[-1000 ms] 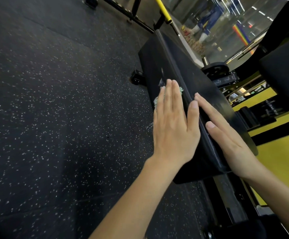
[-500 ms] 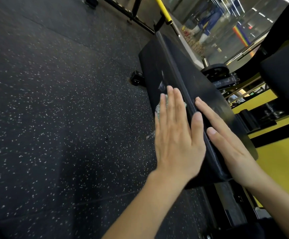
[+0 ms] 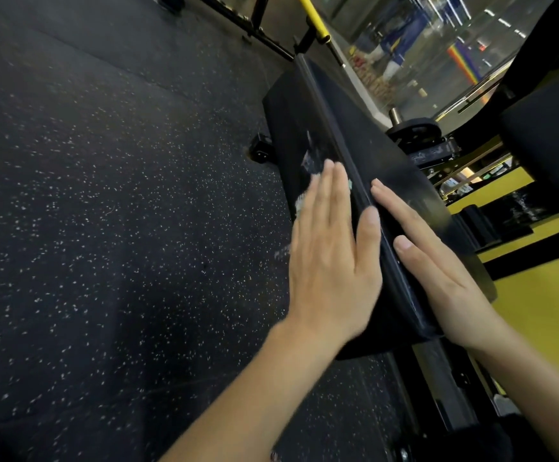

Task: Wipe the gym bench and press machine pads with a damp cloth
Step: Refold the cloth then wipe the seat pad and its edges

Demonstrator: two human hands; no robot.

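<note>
A long black bench pad [image 3: 348, 128] runs from the upper middle down to the lower right. My left hand [image 3: 329, 258] lies flat with straight fingers against the pad's left side face, pressing a pale cloth [image 3: 301, 203] under it; only slivers of cloth show at the fingers' edges. My right hand [image 3: 434, 265] rests flat, fingers straight, on the pad's top surface near its near end. A second black pad [image 3: 548, 151] of the machine sits at the right edge.
Speckled black rubber floor [image 3: 104, 228] fills the left. A yellow machine frame [image 3: 544, 315] stands to the right of the bench. A black and yellow bar rack [image 3: 308, 15] stands beyond the bench's far end. The bench's black support post [image 3: 438, 378] drops below its near end.
My left hand with the cloth has slid toward me along the pad's side over the last second. My right hand has stayed flat on the top.
</note>
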